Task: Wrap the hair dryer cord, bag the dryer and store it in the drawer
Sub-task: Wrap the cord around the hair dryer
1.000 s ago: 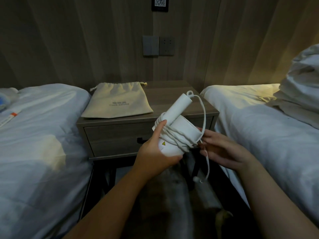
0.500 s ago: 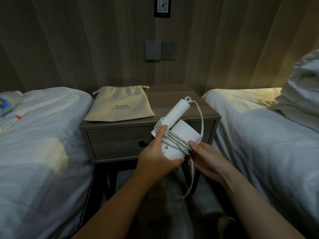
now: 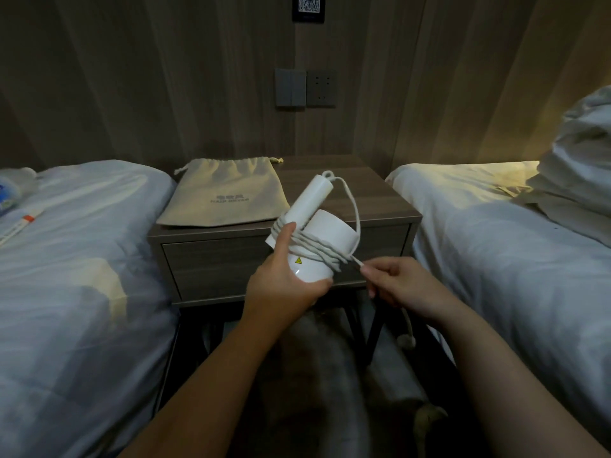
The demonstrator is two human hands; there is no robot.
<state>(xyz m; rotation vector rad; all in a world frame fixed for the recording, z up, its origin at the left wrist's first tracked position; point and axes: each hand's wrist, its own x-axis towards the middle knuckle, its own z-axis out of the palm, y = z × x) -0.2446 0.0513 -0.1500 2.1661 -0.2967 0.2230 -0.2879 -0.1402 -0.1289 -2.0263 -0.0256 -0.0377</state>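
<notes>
My left hand (image 3: 284, 285) grips the body of a white hair dryer (image 3: 325, 231), whose folded handle points up and away. Its white cord (image 3: 317, 251) circles the body in several turns. My right hand (image 3: 400, 285) pinches the free cord end just right of the dryer, and the plug (image 3: 406, 341) dangles below that hand. A beige drawstring bag (image 3: 223, 196) lies flat on the nightstand (image 3: 380, 206) behind the dryer. The nightstand's drawer (image 3: 215, 269) is closed.
A bed with white bedding (image 3: 76, 259) stands on the left, another (image 3: 502, 242) on the right with a heaped duvet (image 3: 582, 160). A wall switch and socket (image 3: 305, 88) sit above the nightstand. A narrow strip of floor runs between the beds.
My right hand has carried the cord around the dryer body and out to the right, adding a turn. The hanging tail is shorter, with the plug now close under that hand.
</notes>
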